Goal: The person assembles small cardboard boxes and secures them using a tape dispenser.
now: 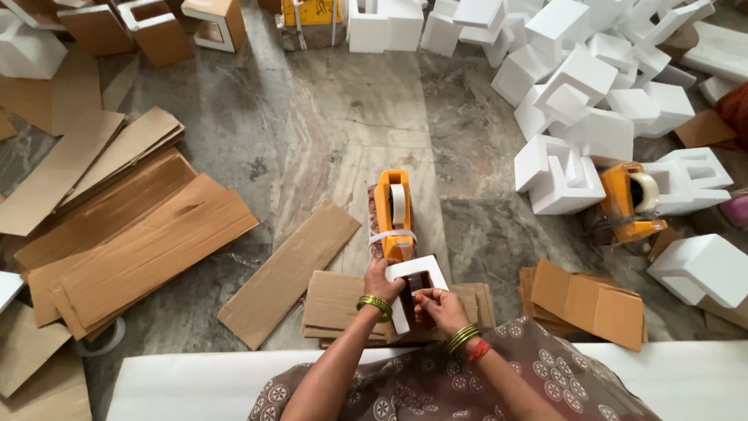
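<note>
Floor: grey-brown marbled stone floor (343, 109) spreads out below you, littered on both sides, with a bare lane running up the middle.
Your left hand: your left hand (382, 282) has its grip clamped on the left edge of the white foam frame (417, 273), just at the foot of the tape dispenser.
Your right hand: your right hand (438, 306) has its fingers pinched together on the lower inner edge of that same frame.
Frame: it sits upright between both your hands, right over the small cardboard stack (339, 302) in front of your knees.
Dispensers: two orange tape dispensers; the near one (393, 212) stands straight ahead, touching the frame's top, and the second one (629, 201) lies well to your right among the foam.
In the way: a long cardboard strip (290, 273) lies slantwise just left of your stack.
Left side: a loose heap of flat cardboard sheets (125, 234), too overlapped to count.
Right side: a pile of white foam blocks (592, 86), too many and too jumbled to count, and one folded cardboard bundle (588, 300) near your right elbow.
Near edge: one white slab (187, 382) lies across your lap line.
</note>
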